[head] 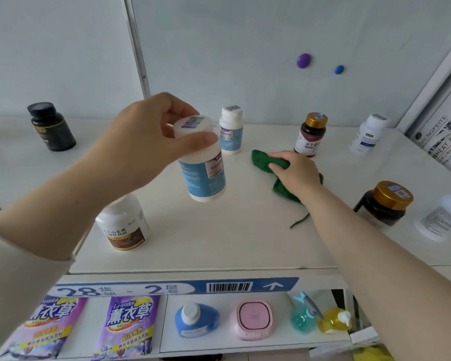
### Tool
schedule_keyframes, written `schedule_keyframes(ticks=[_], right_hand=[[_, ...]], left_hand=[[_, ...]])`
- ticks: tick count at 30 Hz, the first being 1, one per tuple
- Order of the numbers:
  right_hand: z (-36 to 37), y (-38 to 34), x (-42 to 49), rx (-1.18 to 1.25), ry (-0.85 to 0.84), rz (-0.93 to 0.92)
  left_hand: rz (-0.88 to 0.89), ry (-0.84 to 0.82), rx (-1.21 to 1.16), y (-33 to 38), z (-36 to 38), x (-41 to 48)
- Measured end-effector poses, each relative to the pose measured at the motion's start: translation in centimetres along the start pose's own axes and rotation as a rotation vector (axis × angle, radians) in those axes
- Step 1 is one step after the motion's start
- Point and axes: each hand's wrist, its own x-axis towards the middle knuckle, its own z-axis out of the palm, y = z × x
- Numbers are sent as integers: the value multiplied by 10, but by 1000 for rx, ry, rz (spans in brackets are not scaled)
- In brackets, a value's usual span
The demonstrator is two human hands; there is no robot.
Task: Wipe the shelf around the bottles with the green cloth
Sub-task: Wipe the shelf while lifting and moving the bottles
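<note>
Both hands are busy. The left hand (151, 134) pinches a blue-labelled bottle (206, 173) by its cap and holds it tilted, clear of the shelf (232, 235). The right hand (294, 173) grips the bunched green cloth (264, 158) and presses it on the shelf, near a gold-capped bottle (310, 135). A fingertip hold on a smooth cap could slip and drop the bottle near the brown-labelled bottle (124, 225). A wide sweep could topple the gold-capped one, and the cloth's trailing thread (300, 221) might snag.
</note>
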Motion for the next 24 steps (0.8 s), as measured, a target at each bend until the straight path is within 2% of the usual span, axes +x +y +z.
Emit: schedule_keyframes(ticks=[7, 11, 14, 16, 18, 21, 24], right_hand=[[-12, -14, -97, 109, -238, -253], [-26, -15, -154, 218, -356, -278], [-41, -16, -172, 323, -416, -232], [-53, -17, -166, 398, -338, -181], [-62, -16, -147, 420, -122, -105], [-60, -14, -103, 233, 177, 25], [-40, -3, -64, 85, 229, 143]], left_hand=[[16, -1, 4, -1, 4, -7], [33, -52, 7, 4, 12, -14], [41, -93, -12, 5, 18, -19], [39, -109, -19, 6, 22, -23], [33, -127, -25, 5, 24, -27], [19, -136, -9, 5, 26, -30], [21, -115, 8, 6, 23, -33]])
